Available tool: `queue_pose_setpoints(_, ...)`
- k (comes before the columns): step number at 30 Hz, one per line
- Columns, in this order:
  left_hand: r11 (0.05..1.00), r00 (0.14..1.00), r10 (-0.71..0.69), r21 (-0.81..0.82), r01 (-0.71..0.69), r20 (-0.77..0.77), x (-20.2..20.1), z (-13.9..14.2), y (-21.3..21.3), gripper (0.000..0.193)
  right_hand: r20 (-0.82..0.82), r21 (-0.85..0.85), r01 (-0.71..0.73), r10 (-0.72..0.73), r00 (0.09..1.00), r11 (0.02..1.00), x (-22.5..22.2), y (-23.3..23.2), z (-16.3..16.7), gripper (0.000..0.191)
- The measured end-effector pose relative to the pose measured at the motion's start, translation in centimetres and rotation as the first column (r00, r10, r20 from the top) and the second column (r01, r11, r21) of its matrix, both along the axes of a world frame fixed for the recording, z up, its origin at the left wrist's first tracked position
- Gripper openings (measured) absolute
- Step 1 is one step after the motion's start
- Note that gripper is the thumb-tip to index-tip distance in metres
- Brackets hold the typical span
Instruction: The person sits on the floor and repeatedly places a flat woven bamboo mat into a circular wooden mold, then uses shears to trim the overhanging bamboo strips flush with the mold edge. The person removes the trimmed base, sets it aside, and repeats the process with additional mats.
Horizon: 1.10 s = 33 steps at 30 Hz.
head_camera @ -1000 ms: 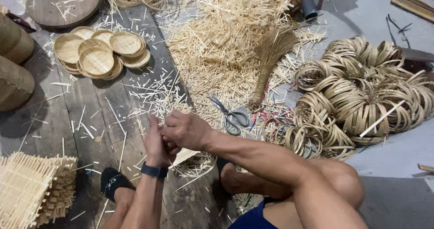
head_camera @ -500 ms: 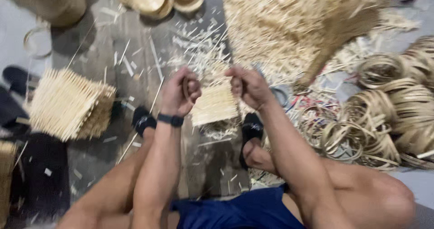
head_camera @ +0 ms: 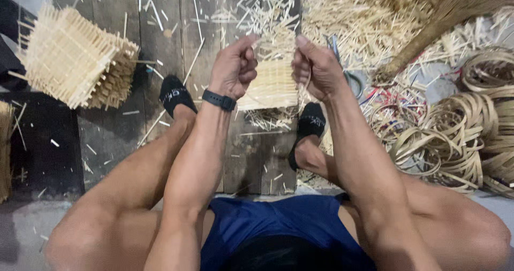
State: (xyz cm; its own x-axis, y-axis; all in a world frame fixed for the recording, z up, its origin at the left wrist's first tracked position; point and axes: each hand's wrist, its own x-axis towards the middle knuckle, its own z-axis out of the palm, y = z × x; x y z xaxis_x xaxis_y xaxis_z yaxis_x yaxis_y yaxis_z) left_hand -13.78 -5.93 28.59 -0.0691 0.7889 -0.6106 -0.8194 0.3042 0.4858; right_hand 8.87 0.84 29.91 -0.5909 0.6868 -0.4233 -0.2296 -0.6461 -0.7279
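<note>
Two bare hands are raised side by side over a small pale woven mat of thin bamboo slats (head_camera: pixel 272 84), which sits between them and just below the knuckles. The left hand (head_camera: pixel 234 67), with a black band on its wrist, is curled into a loose fist at the mat's left edge, thumb pointing up; the right hand (head_camera: pixel 316 67) is likewise clenched at the mat's right edge, and a thin curved bamboo strip (head_camera: pixel 309 86) loops down from under its fingers. Whether either fist actually pinches a slat cannot be told, since the fingers hide the contact. Below the hands, two feet in black socks rest on the dark wooden plank floor (head_camera: pixel 107 137), one under each wrist. Well to the left of the left hand lies a square box-shaped stack of pale woven bamboo (head_camera: pixel 75 57). Beyond the right hand spreads a loose heap of pale bamboo sticks (head_camera: pixel 369 14), with grey-handled scissors (head_camera: pixel 345 70) partly showing just beside that hand. Farther right lies a pile of coiled tan bamboo hoops (head_camera: pixel 460 132).
</note>
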Motion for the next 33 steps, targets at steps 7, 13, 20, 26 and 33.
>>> queue_pose_setpoints(7,0.961,0.944,0.224,-0.109,-0.256,-0.241,0.3,-8.8,-1.7,0.014,0.484,0.375,0.009,-0.204,0.851,0.927,0.2,-0.4,-6.9,0.02)
queue_pose_setpoints(13,0.979,0.149,-0.186,-0.196,-0.051,-0.971,0.4,-16.2,-3.6,0.016,0.775,0.486,-0.229,-0.296,0.558,0.843,-1.2,-0.7,-14.2,0.022)
queue_pose_setpoints(20,0.942,0.141,-0.323,-0.332,-0.047,-0.936,0.2,-16.2,-3.4,0.022,0.805,0.518,-0.284,-0.347,0.482,0.807,-1.6,-1.0,-15.9,0.027)
queue_pose_setpoints(26,0.929,0.174,-0.344,-0.362,-0.08,-0.923,0.2,-16.0,-3.7,0.024,0.794,0.545,-0.305,-0.365,0.485,0.781,-1.1,-1.3,-16.4,0.027)
queue_pose_setpoints(33,0.951,0.073,-0.296,-0.301,-0.072,-0.952,0.7,-15.2,-4.0,0.02,0.767,0.565,-0.289,-0.363,0.53,0.773,-0.6,-2.0,-15.9,0.018)
